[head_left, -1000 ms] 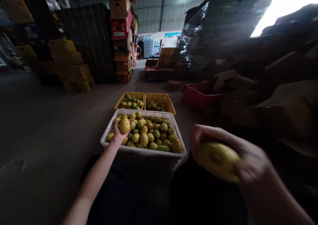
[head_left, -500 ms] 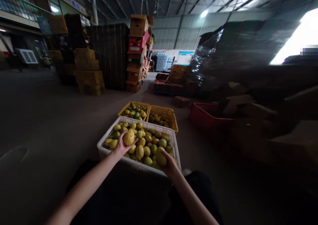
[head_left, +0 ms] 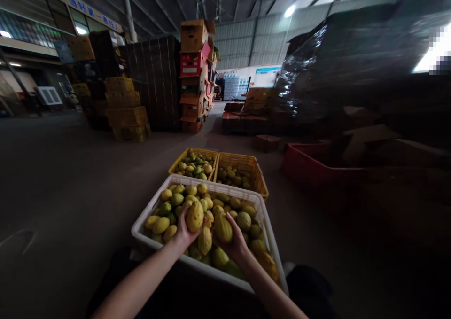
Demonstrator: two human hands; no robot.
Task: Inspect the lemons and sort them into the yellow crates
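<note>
Yellow, oval, dark-flecked fruit (head_left: 194,216) and ribbed, yellow-green, elongated fruit (head_left: 223,228) held over a white plastic crate (head_left: 225,188)

The person's left hand (head_left: 186,232) holds the oval fruit from below, the thumb along its left side and the other fingers partly hidden behind it and showing at its right. The right hand (head_left: 237,244) grips the ribbed fruit, with the thumb lying against its right side; the rest of those fingers are mostly out of sight. Both fruits are upright and near each other, over the middle of the crate. Whether either one touches the pile below, one cannot tell.

Heaped yellow and green fruits (head_left: 243,221) cover the visible inside of the white crate. Just beyond its far rim, two yellow plastic crates stand side by side: the left yellow crate (head_left: 204,151) is filled high with similar fruits, while the right yellow crate (head_left: 244,161) has its fruits lying lower, below the bare upper walls.

On the grey floor (head_left: 77,178), a red open-topped tub (head_left: 303,166) stands to the right. Farther back rise a stack of yellow crates (head_left: 127,114), a tall column of cardboard cartons (head_left: 192,107) and a dark, film-wrapped pile (head_left: 338,70).
</note>
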